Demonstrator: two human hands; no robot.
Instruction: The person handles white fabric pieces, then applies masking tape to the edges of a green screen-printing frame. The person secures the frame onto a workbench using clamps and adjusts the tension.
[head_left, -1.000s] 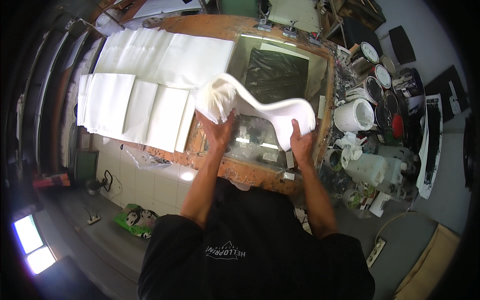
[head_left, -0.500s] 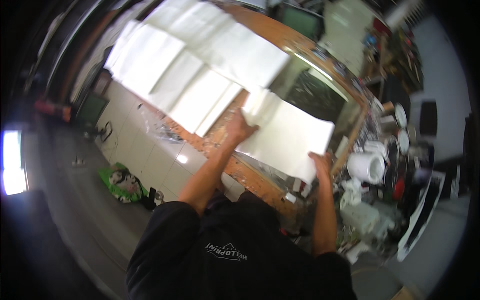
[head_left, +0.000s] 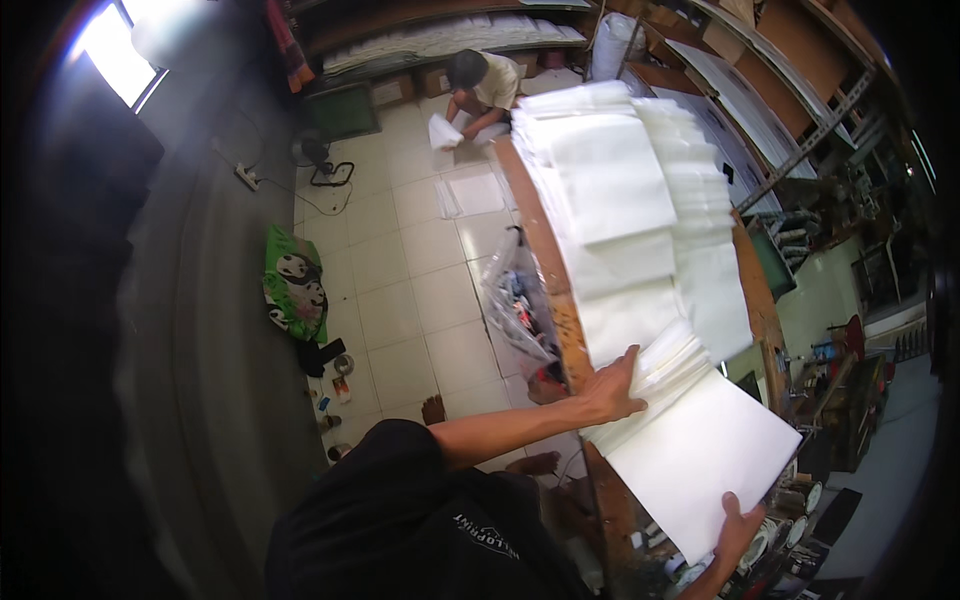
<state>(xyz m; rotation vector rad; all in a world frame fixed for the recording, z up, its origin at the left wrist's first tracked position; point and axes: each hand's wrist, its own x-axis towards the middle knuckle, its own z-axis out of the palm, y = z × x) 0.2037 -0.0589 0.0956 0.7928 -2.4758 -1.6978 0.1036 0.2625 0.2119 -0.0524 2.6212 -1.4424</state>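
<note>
A stack of flat white sheets (head_left: 700, 450), perhaps thin bags, lies before me at the table's near end, its far edge fanned into several layers. My left hand (head_left: 612, 393) grips the layered edge on the left, thumb on top. At the near right corner, my right hand (head_left: 738, 528) holds the same stack with its thumb on the upper face and the fingers hidden underneath. Beyond, overlapping rows of more white sheets (head_left: 612, 190) cover the wooden table (head_left: 545, 235), reaching close to the held stack.
A person (head_left: 484, 95) crouches on the tiled floor beyond the table, handling white sheets. Beside the table hangs a clear plastic bag (head_left: 508, 300). A green panda-print bag (head_left: 297, 285) stands by the left wall. Shelves (head_left: 790, 85) rise at the far right; tubs (head_left: 795, 530) crowd the near right.
My view has swung left, bringing the crouching person and shelves into sight. Both hands still hold the white stack, which now meets the laid-out rows with its fanned edge showing.
</note>
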